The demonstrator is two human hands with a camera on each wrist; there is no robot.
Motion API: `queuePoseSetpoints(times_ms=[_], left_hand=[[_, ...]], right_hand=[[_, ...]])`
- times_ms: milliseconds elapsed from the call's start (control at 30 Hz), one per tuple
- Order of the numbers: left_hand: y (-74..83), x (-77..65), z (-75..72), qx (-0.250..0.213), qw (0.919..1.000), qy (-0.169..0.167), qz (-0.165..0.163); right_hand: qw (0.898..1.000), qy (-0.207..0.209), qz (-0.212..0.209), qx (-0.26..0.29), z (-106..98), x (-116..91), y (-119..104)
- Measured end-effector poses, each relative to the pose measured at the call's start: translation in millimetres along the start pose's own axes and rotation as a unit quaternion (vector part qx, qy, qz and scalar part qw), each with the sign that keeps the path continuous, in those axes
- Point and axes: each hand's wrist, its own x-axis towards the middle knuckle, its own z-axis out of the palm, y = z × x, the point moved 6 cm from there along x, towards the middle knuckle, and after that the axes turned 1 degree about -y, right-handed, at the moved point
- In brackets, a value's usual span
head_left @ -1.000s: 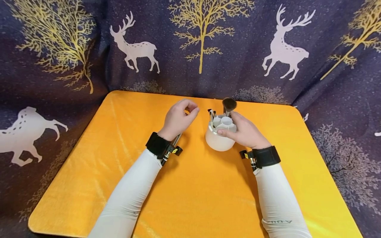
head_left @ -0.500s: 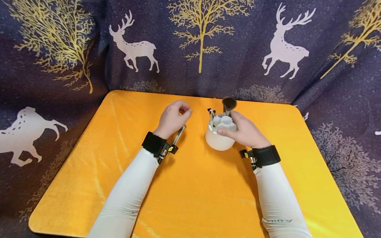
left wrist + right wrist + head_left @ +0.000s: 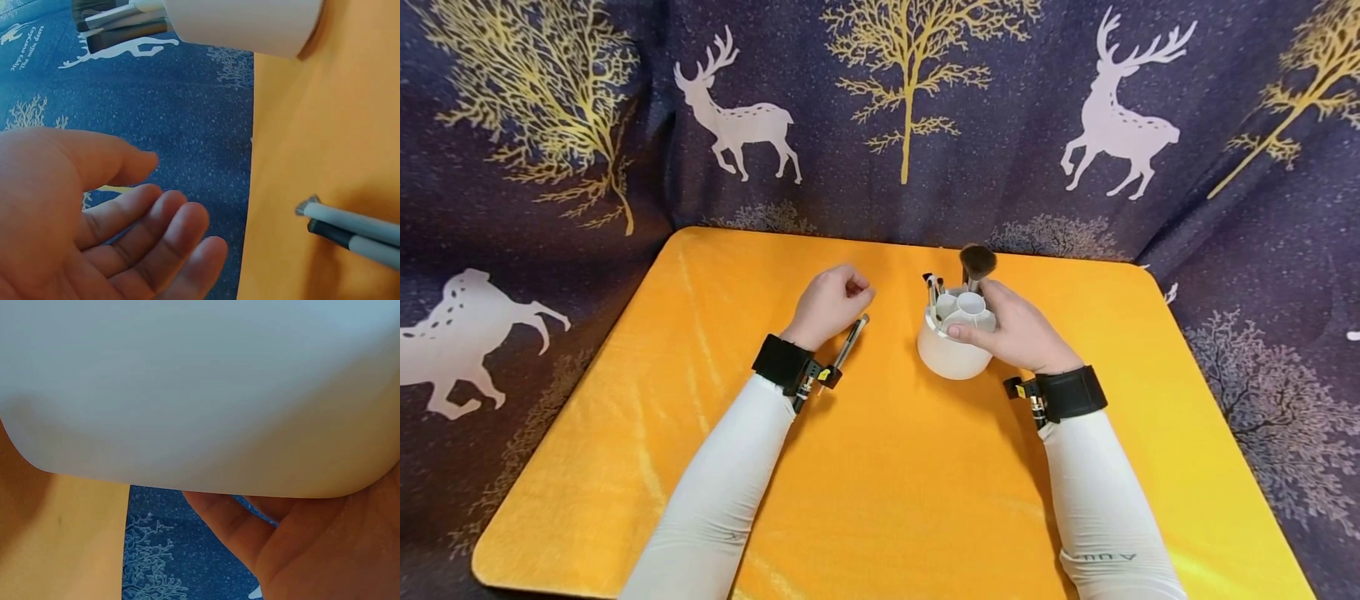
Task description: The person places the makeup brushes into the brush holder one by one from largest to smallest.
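My right hand (image 3: 1026, 329) grips a white round brush holder (image 3: 953, 357), thumb on the near rim and fingers round the far side. In the right wrist view the white wall (image 3: 187, 400) of the holder fills most of the frame. A large fluffy makeup brush (image 3: 977, 263) and several small brushes (image 3: 934, 287) stand in its compartments. My left hand (image 3: 829, 307) hovers left of the holder with fingers loosely bent and nothing between them, as the left wrist view also shows. Just beside it, two slim makeup brushes (image 3: 356, 225) lie on the table, partly hidden by the wrist camera.
An orange cloth-covered table (image 3: 880, 483) lies under both hands. Behind it hangs a dark blue curtain (image 3: 850, 108) printed with white deer and yellow trees, right up against the table's back edge. Small cameras on black straps (image 3: 782, 364) sit on both wrists.
My left hand has drawn back left and slightly toward me, away from the holder, uncovering more of the brushes on the table. My right hand and the holder have stayed put.
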Motion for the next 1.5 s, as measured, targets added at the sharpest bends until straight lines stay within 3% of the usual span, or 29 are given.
queuePoseSetpoints(times_ms=[400,900,1333,1500], left_hand=[[-19.0,-7.4,6.7,0.029,0.9955,-0.078,-0.045],[-34.5,-15.5,13.7,0.072,0.9796,-0.162,-0.094],[-41.4,-20.8,15.5,0.088,0.9676,-0.205,-0.118],[-42.9,-20.0,16.7,0.091,0.9665,-0.208,-0.121]], right_hand=[[1.0,-0.005,0.006,0.004,-0.2,-1.2,0.1],[1.0,-0.005,0.002,0.0,0.1,-0.6,-0.1],[1.0,-0.004,0.006,-0.005,0.3,-0.4,-0.1],[1.0,-0.004,0.005,-0.003,0.4,-0.4,-0.2]])
